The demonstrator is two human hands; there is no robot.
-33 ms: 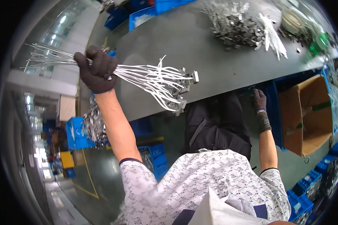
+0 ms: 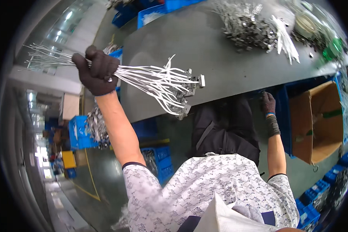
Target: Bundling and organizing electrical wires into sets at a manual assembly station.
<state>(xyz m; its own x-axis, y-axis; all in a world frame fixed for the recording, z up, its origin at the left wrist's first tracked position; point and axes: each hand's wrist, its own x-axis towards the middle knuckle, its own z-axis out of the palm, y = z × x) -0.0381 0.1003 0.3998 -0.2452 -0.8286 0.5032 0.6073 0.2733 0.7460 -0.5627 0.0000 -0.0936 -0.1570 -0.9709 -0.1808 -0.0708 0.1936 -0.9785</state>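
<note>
My left hand point(image 2: 98, 71), in a dark glove, is closed round a bundle of thin wires point(image 2: 143, 75) and holds it out over the left end of the grey table point(image 2: 220, 73). Bare, stiff-looking ends fan out to the left of the fist. White-sleeved lengths spread to the right and end in small metal clips or connectors point(image 2: 189, 87). My right hand point(image 2: 268, 103), also gloved, is low beside my right thigh, near a blue crate point(image 2: 283, 120). Its fingers look curled in, and anything inside them is hidden.
At the table's far right lie a heap of metal-ended wires point(image 2: 251, 33), a white bundle point(image 2: 286, 40), a tape roll point(image 2: 304, 27) and a green bottle point(image 2: 332, 49). An open cardboard box point(image 2: 311, 116) sits right of me. Blue crates point(image 2: 81, 131) with metal parts stand left.
The whole view has shifted slightly. My left hand and the wire bundle sit a little farther left against the table. The grip looks the same.
</note>
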